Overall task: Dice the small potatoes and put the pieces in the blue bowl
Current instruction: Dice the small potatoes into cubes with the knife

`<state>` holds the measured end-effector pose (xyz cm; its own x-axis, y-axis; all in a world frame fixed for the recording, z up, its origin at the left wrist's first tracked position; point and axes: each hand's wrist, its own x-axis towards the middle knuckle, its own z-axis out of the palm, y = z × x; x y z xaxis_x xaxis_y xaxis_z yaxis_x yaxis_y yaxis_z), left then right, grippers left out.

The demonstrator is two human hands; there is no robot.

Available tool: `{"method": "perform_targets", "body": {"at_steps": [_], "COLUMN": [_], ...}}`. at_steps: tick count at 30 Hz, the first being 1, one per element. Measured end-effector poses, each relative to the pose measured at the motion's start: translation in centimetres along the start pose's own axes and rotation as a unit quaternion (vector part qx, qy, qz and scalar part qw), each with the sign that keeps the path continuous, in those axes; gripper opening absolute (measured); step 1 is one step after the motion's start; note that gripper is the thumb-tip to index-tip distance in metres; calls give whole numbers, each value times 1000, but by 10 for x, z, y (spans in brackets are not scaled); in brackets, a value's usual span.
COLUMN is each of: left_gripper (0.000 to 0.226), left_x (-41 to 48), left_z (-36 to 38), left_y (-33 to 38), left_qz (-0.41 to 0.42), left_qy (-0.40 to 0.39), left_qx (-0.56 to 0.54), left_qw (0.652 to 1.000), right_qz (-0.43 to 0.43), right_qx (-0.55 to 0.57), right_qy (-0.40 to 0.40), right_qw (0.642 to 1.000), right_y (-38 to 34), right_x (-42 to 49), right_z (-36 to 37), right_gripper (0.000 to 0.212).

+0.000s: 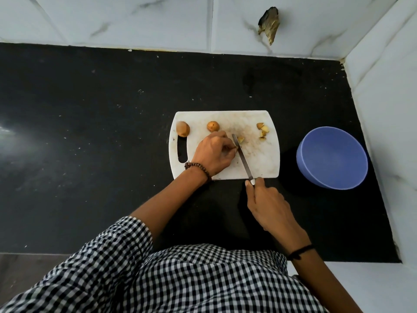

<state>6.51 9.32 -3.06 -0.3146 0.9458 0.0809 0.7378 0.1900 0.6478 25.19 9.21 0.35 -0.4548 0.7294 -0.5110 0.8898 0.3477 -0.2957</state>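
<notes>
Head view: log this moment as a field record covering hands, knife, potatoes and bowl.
left hand: pinches the potato being cut on the cutting board
right hand: grips the knife, blade across that potato
whole potatoes: two, along the board's far edge
cut pieces: small pile near the board's right edge
blue bowl: right of the board, no pieces inside

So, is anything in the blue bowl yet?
Empty: the blue bowl shows only bare blue inside; the cut pieces lie on the cutting board.

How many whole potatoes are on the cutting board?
2: left potato at the far-left corner of the cutting board; second potato just right of it, beyond the left hand, which may hide another being cut.
</notes>
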Motion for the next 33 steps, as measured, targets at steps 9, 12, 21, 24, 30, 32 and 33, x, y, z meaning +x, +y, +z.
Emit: {"method": "perform_targets", "body": {"at_steps": [9,12,21,24,30,32,33], "left_gripper": [8,10,12,16,13,13,13], "left_x": [3,3,3,3,6,5,5], "left_z": [-1,-2,0,1,0,0,0], "left_y": [2,4,1,0,4,7,9], "left_qz": [-58,-69,-61,-49,-47,-56,-61], "left_qy": [-3,-4,-6,-14,-12,1,6], "left_qx": [-49,-49,-36,-25,-5,-14,-20], "left_qw": [997,996,997,998,999,998,998], "right_qz": [3,6,7,4,11,36,55], "right_qx": [-14,-16,215,246,251,307,359], "right_qy": [-42,-60,-11,38,56,50,39], "right_qw": [999,998,976,968,966,950,931], "right_y": [16,18,13,9,-1,1,3], "right_x": [-22,-29,-33,-13,19,21,20], "right_z": [-20,-38,-55,-45,-38,-34,-31], "right_gripper": [34,35,32,31,33,34,35]}}
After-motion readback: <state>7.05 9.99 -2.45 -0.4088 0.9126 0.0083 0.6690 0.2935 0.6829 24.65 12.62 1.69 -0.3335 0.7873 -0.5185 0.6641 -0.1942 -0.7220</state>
